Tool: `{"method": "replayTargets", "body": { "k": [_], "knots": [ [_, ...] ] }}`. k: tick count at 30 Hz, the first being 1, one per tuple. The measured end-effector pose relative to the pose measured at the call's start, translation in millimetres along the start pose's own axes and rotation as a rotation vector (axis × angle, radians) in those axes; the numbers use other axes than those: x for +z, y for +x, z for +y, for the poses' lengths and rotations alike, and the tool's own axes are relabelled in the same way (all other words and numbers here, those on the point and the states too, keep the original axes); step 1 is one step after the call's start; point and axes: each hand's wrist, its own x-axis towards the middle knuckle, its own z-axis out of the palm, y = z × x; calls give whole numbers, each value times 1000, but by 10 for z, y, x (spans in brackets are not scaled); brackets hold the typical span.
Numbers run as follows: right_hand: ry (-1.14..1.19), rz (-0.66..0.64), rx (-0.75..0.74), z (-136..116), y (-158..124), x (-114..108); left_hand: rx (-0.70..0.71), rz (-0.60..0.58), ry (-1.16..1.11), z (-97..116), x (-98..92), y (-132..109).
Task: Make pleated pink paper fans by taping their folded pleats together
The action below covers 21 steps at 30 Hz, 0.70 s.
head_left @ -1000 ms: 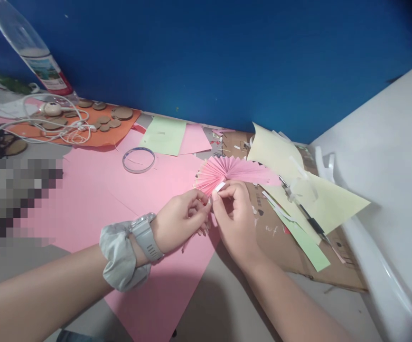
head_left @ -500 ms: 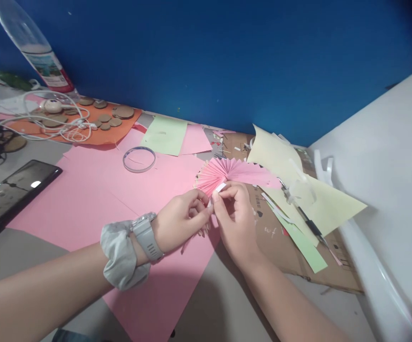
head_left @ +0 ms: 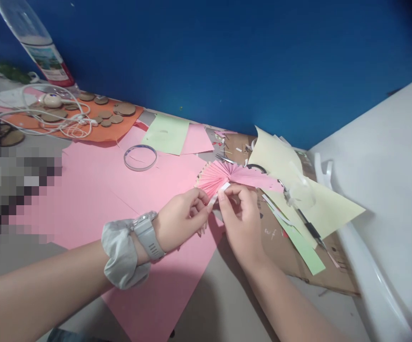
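My left hand (head_left: 184, 217), with a grey watch (head_left: 149, 240) and a pale scrunchie (head_left: 124, 256) at the wrist, pinches the lower end of a small white strip (head_left: 217, 195). The thumb and finger of my right hand (head_left: 240, 221) are closed on the strip's upper end. It looks like tape or paper; I cannot tell which. Just beyond my fingertips a pink pleated paper fan (head_left: 211, 176) spreads out, its near edge partly hidden by the hands. Scissors (head_left: 257, 167) lie partly behind the fan.
Pink sheets (head_left: 95, 180) lie under my left arm, with a ring-shaped band (head_left: 140, 158) on them. Cardboard (head_left: 280, 251), a pen (head_left: 309, 223) and cream paper (head_left: 334, 202) lie to the right. A bottle (head_left: 45, 57), cables and cardboard discs (head_left: 124, 109) stand or lie back left.
My right hand has shifted slightly right, away from the left, and more of the white strip shows between the fingers. More of the scissors shows behind the fan.
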Motion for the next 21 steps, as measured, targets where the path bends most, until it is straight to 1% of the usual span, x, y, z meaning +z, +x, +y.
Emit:
{"method": "replayTargets", "body": {
  "k": [7, 13, 21],
  "knots": [
    [33, -25, -24, 18, 6, 6, 10, -15, -3, 8, 3, 6],
    [67, -15, -8, 3, 18, 15, 8, -15, -15, 12, 6, -4],
    [126, -45, 20, 18, 18, 19, 6, -22, -31, 21, 8, -5]
  ]
}}
